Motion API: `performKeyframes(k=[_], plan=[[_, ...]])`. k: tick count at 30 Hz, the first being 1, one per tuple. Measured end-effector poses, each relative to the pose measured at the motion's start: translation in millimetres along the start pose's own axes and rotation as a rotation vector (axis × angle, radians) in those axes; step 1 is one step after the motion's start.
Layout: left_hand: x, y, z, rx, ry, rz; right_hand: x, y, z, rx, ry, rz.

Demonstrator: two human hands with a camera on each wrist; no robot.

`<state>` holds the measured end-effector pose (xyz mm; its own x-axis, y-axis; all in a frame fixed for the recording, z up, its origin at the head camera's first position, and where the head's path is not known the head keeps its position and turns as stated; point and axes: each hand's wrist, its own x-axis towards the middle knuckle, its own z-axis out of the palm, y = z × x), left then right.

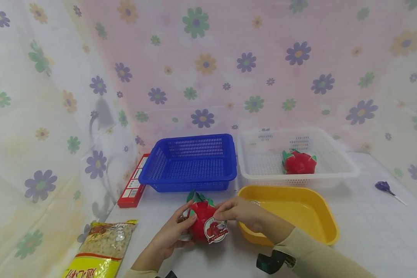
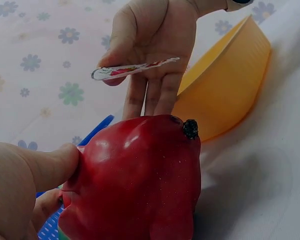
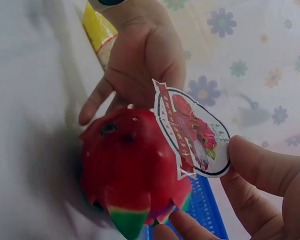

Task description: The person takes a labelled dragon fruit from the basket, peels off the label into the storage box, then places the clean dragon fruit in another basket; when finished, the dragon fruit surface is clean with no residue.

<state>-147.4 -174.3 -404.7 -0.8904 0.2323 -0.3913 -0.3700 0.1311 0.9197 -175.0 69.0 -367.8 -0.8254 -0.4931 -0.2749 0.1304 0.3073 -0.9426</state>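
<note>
A red dragon fruit [image 1: 199,220] with green leaf tips is gripped by my left hand [image 1: 172,231], thumb on its near side. Between thumb and forefinger, my right hand [image 1: 241,211] pinches the edge of a round label [image 1: 215,230] printed with a dragon fruit picture and a red banner. The label stands in front of the fruit in the head view; in the right wrist view the label [image 3: 192,135] overlaps the fruit's upper right side. Seen from the left wrist, the label [image 2: 135,70] appears edge-on above the fruit [image 2: 135,175].
Behind the hands stand a blue basket [image 1: 187,185] and a white basket [image 1: 299,179] holding another dragon fruit [image 1: 300,163]. A yellow basin [image 1: 324,220] sits by my right forearm. A red box [image 1: 130,193] and a yellow bag [image 1: 100,251] lie left, a purple lollipop [image 1: 383,187] far right.
</note>
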Motion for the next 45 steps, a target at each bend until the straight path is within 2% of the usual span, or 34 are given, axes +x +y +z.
performKeyframes(k=[4,9,12,16,22,28,34,40,45], plan=[[0.1,1.5,0.0,0.004,0.002,-0.006,-3.9,-0.5,-14.2,0.012,0.027,-0.032],[-0.1,5.1,-0.7,0.016,-0.002,-0.012,-8.9,1.9,-42.2,0.094,0.061,-0.047],[0.1,6.1,-0.9,0.017,-0.005,-0.009,-12.3,4.6,-61.4,0.116,0.102,-0.021],[0.0,6.1,-0.9,0.018,-0.009,-0.011,-21.4,9.9,-84.1,0.092,0.158,0.034],[-1.6,5.9,-1.3,0.017,-0.002,-0.015,-32.5,26.9,-107.2,0.06,0.19,0.093],[-1.5,6.3,-1.3,0.018,0.003,-0.02,-36.9,43.9,-121.9,0.063,0.207,0.136],[-1.2,2.9,-1.6,0.018,-0.001,-0.027,-43.1,57.0,-128.3,0.066,0.224,0.183],[-0.4,1.7,-1.0,0.019,0.009,-0.027,-45.5,61.6,-135.5,-0.015,0.257,0.259],[-0.4,2.6,-0.4,0.018,0.014,-0.03,-44.2,61.5,-138.7,-0.025,0.263,0.32]])
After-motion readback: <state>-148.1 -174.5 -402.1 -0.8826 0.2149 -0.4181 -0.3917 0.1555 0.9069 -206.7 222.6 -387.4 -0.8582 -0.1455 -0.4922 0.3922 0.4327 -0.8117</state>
